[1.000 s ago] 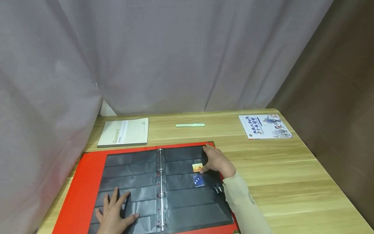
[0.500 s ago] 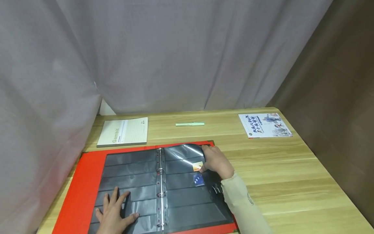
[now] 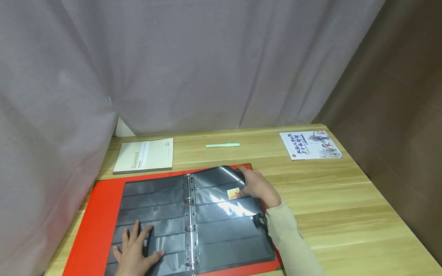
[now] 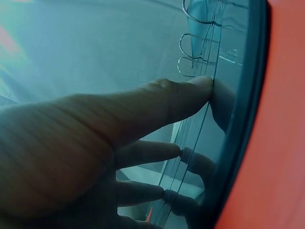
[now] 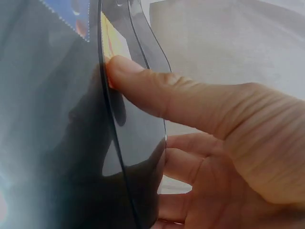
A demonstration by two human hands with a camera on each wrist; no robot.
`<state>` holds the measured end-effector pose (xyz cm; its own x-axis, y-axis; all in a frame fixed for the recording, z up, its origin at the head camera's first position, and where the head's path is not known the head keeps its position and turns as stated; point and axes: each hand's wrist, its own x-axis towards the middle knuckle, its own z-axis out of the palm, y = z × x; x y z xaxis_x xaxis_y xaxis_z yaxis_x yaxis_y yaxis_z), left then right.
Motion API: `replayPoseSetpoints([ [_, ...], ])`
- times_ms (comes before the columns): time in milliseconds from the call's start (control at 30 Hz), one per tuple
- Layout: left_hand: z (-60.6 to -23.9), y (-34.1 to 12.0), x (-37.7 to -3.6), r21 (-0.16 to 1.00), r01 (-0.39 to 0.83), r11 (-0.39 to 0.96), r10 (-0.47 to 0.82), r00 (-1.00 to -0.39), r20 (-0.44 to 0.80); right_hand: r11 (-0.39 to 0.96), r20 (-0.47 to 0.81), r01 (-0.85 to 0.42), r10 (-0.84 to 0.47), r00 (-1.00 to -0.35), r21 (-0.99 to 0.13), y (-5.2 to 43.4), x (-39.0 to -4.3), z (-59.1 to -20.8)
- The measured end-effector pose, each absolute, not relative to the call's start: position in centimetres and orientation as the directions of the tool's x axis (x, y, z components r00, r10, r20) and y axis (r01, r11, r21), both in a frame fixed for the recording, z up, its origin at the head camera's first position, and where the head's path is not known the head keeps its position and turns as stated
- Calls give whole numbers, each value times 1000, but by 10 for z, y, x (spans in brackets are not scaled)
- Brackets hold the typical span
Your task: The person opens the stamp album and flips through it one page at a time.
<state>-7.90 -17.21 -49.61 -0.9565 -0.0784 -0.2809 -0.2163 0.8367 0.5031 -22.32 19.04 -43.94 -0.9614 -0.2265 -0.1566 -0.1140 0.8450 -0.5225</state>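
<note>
A red binder (image 3: 100,214) lies open on the near part of the wooden bench (image 3: 345,207), with dark plastic sleeve pages on both sides of its metal rings (image 3: 189,226). The left hand (image 3: 136,251) rests flat on the left page (image 3: 152,207), at the near left, with its fingers spread and straight; it holds nothing. In the left wrist view the fingertips (image 4: 200,88) press on the glossy page close to the rings.

The right hand (image 3: 259,186) grips the far right corner of the right page (image 3: 224,214): the thumb is on top and the other fingers are curled under the edge. This corner is lifted from the binder and bends upward, while the near part of the page lies flat. A small orange and yellow stamp (image 3: 233,193) sits in a pocket of this page, just beside the thumb. In the right wrist view the thumb (image 5: 143,88) touches the curved sheet next to the yellow stamp, and a blue stamp (image 5: 71,14) shows at the top edge.

On the far side of the bench there are a beige notebook (image 3: 145,155) on the left, a light green pen (image 3: 222,145) in the middle, and a booklet (image 3: 310,145) with a colourful cover on the right, all well apart. A grey curtain (image 3: 207,61) hangs behind the bench.
</note>
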Motion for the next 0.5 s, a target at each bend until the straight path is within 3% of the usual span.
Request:
replayPoseSetpoints([
  [233,-495,-173,-78,516,-193,835,-65,-964,-257,816,-178,-84,-224,-958,-572,198,-223,-441],
  [500,-495,-172,-76,522,-194,830,-64,-964,-256,797,-131,-133,-256,-958,-589,211,-219,-449],
])
